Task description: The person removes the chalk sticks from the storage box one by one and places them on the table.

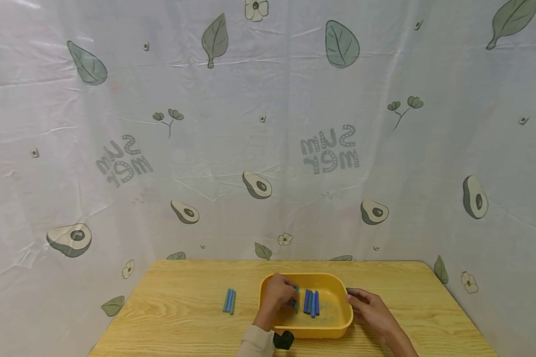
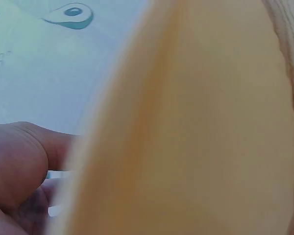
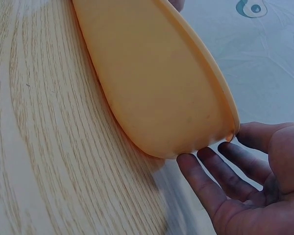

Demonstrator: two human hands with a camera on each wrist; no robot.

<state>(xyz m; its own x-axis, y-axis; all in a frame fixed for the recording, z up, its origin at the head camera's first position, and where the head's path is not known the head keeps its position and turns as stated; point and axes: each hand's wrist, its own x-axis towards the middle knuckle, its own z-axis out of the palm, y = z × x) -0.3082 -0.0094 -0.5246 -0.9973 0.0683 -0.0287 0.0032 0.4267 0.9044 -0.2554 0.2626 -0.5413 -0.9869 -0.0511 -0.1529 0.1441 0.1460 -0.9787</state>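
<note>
A yellow plastic tray (image 1: 310,333) stands on the table. My left hand (image 1: 277,293) reaches into its left part, fingers bent down at blue-green chalk sticks (image 1: 296,296); whether it pinches them is hidden. Beside these, several blue and purple chalk sticks (image 1: 311,303) lie side by side on the tray floor. My right hand (image 1: 369,308) holds the tray's right end, thumb at the rim and fingers against the outer wall. The right wrist view shows those fingertips (image 3: 187,162) touching the wall. In the left wrist view, the tray wall (image 2: 201,127) hides most of the left hand (image 2: 17,171).
Left of the tray, three blue and green chalk sticks (image 1: 229,301) lie together on the wooden table (image 1: 183,307). Chalk dust marks the tray floor. A pale curtain (image 1: 223,148) printed with leaves and avocados hangs behind the table.
</note>
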